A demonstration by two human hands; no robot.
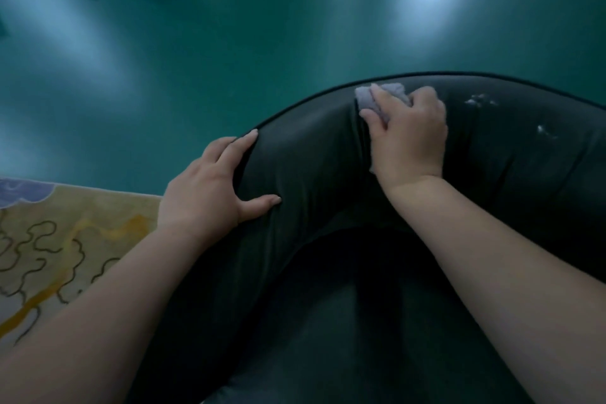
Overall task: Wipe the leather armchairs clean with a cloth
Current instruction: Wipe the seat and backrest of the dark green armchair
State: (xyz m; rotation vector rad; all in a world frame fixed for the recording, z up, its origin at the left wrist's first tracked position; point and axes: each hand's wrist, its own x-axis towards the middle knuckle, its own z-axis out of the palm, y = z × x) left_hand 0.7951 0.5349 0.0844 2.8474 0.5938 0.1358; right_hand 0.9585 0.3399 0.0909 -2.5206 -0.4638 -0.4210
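Observation:
A dark leather armchair [311, 167] with a curved, padded backrest fills the lower right of the head view. My right hand [410, 138] presses a small grey cloth [369, 100] onto the top of the backrest; most of the cloth is hidden under the palm and fingers. My left hand [210, 190] lies flat on the backrest's left curve, fingers spread over the outer edge, thumb on the inner face, holding nothing. Whitish scuffs or smears [480, 101] show on the leather to the right of the cloth. The seat [360, 321] lies dark below my arms.
A glossy teal floor [229, 43] stretches behind the chair, with bright light reflections at the upper right. A yellow patterned rug [65, 239] with dark squiggly lines lies at the lower left, beside the chair.

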